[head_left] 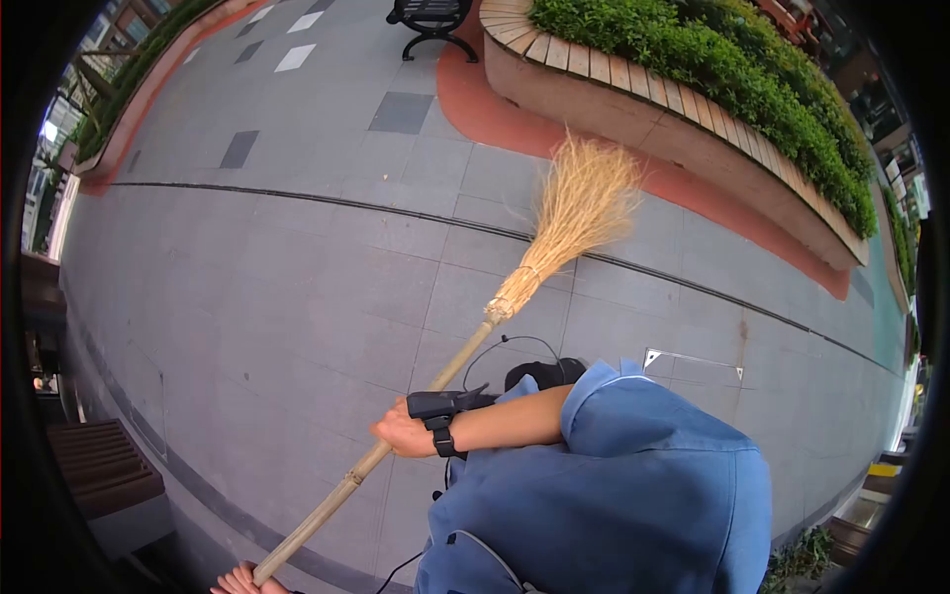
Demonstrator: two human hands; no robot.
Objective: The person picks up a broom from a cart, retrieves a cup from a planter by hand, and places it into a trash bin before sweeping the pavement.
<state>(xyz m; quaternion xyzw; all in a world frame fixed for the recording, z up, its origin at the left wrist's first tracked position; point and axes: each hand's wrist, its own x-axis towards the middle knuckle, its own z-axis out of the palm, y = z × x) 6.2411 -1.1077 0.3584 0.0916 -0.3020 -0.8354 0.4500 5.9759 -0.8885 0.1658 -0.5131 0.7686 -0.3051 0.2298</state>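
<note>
A straw broom (584, 203) with a bamboo handle runs diagonally across the head view, its pale bristles fanned out over the paving. My right hand (404, 430) is wrapped around the middle of the handle; a black strap and a black device sit at that wrist. Near the bottom left edge, my left hand (245, 580) grips the handle close to its upper end, partly cut off by the frame. A blue sleeve (633, 406) covers my right upper arm. A dark shoe (544, 373) shows beyond the forearm.
Grey paving (277, 327) with a narrow drain slot (386, 208) crosses the view. A curved planter wall (643, 124) with wooden slats and green shrubs (732, 109) stands at upper right. A black bench (432, 22) is at the top, a brown slatted seat (99, 465) at left.
</note>
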